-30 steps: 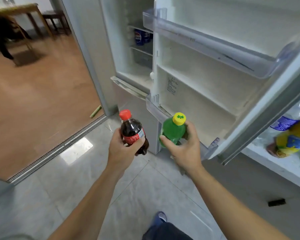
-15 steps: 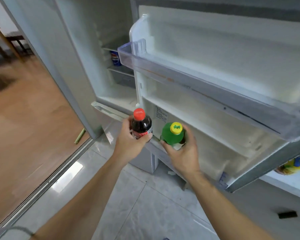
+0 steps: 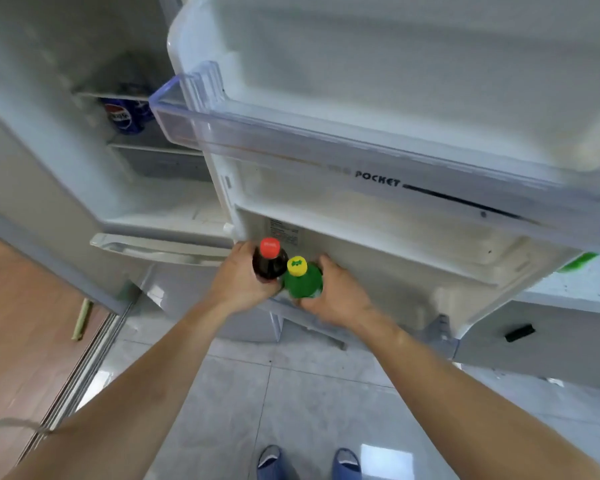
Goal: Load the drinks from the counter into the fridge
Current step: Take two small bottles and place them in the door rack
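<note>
Cola bottle (image 3: 269,263), red cap, & green bottle (image 3: 303,280), yellow cap, upright, touching, at the front edge of the lowest door shelf (image 3: 413,271) of the open fridge door. Left hand (image 3: 238,280) grips the cola, right hand (image 3: 336,294) grips the green one. Pepsi cans (image 3: 123,116) on a shelf inside fridge. Clear door bin (image 3: 291,150) marked POCKET above.

Your way into the white lower door shelf (image 3: 413,271) lies open; the clear plastic pocket bin (image 3: 326,157) overhangs it.

Left hand (image 3: 238,284) gripping cola bottle (image 3: 268,263), right hand (image 3: 336,296) gripping green bottle (image 3: 303,281), bottles touching, at fridge door's lower shelf (image 3: 413,303)
</note>
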